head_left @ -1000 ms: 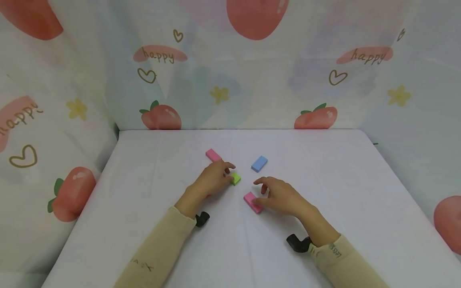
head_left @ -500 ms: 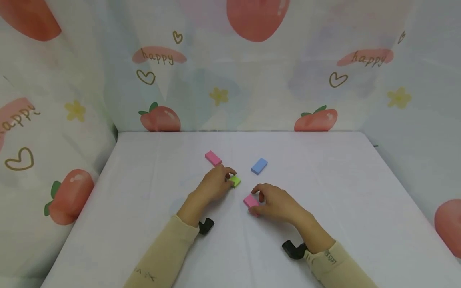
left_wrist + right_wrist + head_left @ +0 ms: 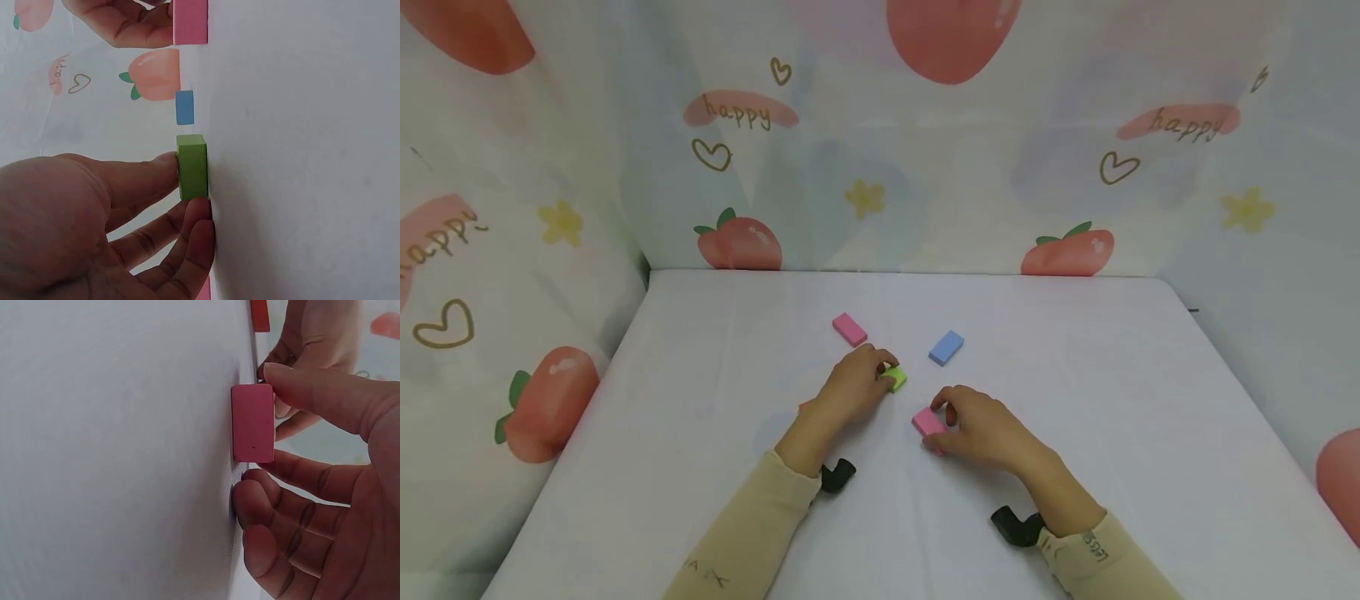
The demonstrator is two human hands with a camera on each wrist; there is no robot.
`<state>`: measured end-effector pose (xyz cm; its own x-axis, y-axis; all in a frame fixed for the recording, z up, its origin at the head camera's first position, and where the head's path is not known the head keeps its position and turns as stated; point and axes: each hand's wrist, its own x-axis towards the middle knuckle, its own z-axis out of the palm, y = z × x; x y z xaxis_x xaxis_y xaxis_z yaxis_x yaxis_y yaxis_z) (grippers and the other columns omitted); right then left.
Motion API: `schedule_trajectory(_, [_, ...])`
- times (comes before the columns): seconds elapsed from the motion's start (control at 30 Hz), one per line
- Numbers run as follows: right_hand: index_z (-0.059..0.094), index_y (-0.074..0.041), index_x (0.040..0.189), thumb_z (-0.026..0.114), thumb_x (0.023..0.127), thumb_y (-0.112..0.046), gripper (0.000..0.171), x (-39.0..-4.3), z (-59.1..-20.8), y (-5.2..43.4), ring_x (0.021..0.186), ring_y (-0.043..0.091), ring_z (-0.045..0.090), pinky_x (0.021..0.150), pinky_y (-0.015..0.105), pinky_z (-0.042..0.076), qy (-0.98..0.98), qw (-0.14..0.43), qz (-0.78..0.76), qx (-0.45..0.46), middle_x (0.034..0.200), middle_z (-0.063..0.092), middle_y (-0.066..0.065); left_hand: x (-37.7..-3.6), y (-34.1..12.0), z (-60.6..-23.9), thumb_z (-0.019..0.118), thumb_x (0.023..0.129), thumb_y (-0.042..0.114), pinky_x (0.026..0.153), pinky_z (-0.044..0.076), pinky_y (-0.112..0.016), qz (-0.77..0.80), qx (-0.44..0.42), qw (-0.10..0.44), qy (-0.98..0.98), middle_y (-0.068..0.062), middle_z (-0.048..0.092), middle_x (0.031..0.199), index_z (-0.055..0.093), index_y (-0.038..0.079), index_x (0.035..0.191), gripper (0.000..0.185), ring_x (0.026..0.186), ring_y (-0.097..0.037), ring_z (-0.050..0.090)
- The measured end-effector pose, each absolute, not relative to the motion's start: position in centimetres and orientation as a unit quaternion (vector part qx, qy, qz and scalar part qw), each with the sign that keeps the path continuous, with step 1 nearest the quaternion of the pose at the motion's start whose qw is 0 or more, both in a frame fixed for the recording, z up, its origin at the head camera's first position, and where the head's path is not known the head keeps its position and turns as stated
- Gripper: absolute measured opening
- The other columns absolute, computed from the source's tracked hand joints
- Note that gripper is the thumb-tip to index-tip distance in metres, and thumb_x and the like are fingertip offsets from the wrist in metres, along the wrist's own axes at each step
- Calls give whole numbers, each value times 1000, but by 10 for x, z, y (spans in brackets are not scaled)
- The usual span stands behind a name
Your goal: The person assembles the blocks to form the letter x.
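Note:
On the white table (image 3: 700, 400) my left hand (image 3: 883, 371) pinches a small green block (image 3: 896, 379). In the left wrist view the green block (image 3: 192, 166) stands on its edge, with the thumb against one side and a fingertip (image 3: 199, 212) against its end. My right hand (image 3: 942, 425) holds a pink block (image 3: 927, 422) just right of the green one. Seen from the right wrist, this pink block (image 3: 252, 423) stands on its long edge on the table between the thumb (image 3: 306, 387) and curled fingers (image 3: 253, 497).
A second pink block (image 3: 849, 328) and a blue block (image 3: 946, 347) lie flat behind the hands. A red piece (image 3: 805, 406) peeks out beside my left hand. Printed cloth walls (image 3: 880, 167) close the table at the back and both sides.
My right hand's fingers have curled in from spread above the pink block to holding it, and the block has tipped up onto its edge. My left hand stays on the green block.

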<state>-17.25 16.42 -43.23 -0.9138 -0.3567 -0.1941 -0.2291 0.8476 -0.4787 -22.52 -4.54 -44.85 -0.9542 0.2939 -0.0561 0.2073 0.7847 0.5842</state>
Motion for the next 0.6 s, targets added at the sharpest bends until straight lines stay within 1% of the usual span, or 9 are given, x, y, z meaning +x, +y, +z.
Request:
schedule_trajectory(0.17, [63,-14,105,79,77,-36,39,-171,-431,163,70,12,48,63,28,40,951,136,-230,-155,81,54,-3,-223,-43,-448,65,93,22,83,49,-33,304,117,73,943,0,59,102,66,19,119,26,91,-15,58])
schedule_trajectory(0.47, [65,-12,107,77,79,-29,34,-168,-431,160,67,12,48,62,28,39,954,119,-227,-157,77,54,-3,-222,-43,-448,65,93,21,85,48,-33,324,109,81,936,0,61,104,66,17,119,26,94,-16,58])
schedule_trajectory(0.6, [65,-12,107,77,79,-28,34,-168,-430,160,67,12,48,61,28,39,955,117,-226,-150,77,53,-3,-223,-43,-450,65,93,21,86,49,-33,326,112,78,935,-1,61,105,66,17,119,26,95,-16,59])
